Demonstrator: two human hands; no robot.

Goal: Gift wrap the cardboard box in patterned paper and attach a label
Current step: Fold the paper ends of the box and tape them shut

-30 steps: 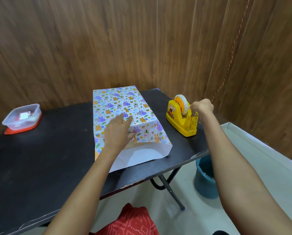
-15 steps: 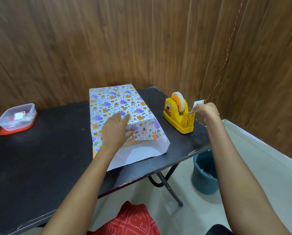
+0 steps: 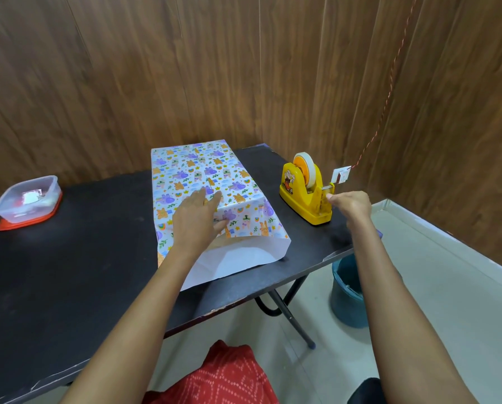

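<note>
Paper (image 3: 214,182) is pressed shut under the flat left hand (image 3: 197,221); tape (image 3: 310,170) for sealing is pinched by the right hand (image 3: 351,204).

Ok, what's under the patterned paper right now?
A raised box shape fills the patterned paper, with the left hand pressing on top. The box itself is covered; the near open end shows only white underside.
</note>
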